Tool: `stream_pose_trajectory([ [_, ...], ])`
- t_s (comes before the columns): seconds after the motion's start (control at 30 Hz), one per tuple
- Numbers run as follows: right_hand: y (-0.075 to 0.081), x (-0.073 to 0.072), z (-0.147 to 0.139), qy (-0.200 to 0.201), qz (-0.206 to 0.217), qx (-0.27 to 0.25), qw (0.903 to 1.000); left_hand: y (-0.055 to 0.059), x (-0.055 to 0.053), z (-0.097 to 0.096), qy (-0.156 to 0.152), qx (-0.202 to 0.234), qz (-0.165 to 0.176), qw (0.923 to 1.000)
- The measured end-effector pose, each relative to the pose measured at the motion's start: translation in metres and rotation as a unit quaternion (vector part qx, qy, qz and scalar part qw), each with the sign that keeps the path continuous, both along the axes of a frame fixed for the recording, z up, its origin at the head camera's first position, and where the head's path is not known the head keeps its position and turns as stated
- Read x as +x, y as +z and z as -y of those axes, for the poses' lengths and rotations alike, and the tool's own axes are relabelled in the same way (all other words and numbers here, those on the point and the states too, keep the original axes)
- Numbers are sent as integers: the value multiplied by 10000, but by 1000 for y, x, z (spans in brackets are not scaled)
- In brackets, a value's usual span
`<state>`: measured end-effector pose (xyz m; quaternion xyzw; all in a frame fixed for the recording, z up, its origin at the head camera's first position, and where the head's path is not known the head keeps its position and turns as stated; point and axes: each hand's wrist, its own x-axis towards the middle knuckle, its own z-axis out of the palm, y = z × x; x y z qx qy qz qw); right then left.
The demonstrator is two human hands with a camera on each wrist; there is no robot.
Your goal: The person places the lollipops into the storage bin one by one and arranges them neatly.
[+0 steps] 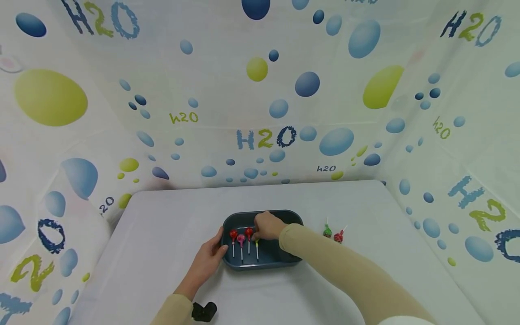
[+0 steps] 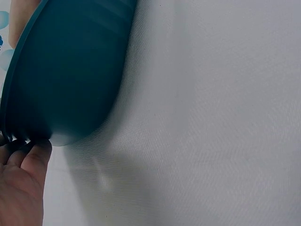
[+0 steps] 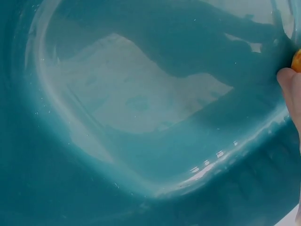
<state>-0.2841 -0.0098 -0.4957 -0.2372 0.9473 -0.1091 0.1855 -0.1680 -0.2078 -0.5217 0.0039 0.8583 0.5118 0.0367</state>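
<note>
A dark teal tray (image 1: 268, 266) lies on the white table. My left hand (image 1: 209, 259) grips its left end, thumb at the rim and fingers along the outer wall; in the left wrist view the fingertips meet the tray's outside. Inside, a red lollipop (image 1: 233, 234), a pink lollipop (image 1: 241, 238) and another red lollipop (image 1: 249, 232) lie side by side, sticks toward me. Reaching into the tray, my right hand (image 1: 268, 225) pinches a yellow lollipop (image 1: 257, 243) to the right of these. In the right wrist view only its orange-yellow head (image 3: 297, 61) shows by the fingertips.
Right of the tray, partly behind my right sleeve, lie a green lollipop (image 1: 327, 231) and a red wrapped lollipop (image 1: 339, 236). A small black object (image 1: 204, 311) shows beside the left sleeve. A patterned curtain (image 1: 260, 99) surrounds the table's back and sides.
</note>
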Motion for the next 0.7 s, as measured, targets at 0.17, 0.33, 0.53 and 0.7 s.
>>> stream_pose_trajectory([
  [0.17,0,1,-1,-39,3,38,10000,0,-1,0,27,-26,-4,10000],
  [0.33,0,1,-2,-34,-31,61,10000,-1,-3,1,51,-58,24,10000],
  [0.53,1,1,-4,-4,-27,30,10000,-1,-2,0,51,-17,58,10000],
  [0.7,1,2,-4,100,-89,52,9999,1,0,0,15,-22,-13,10000],
])
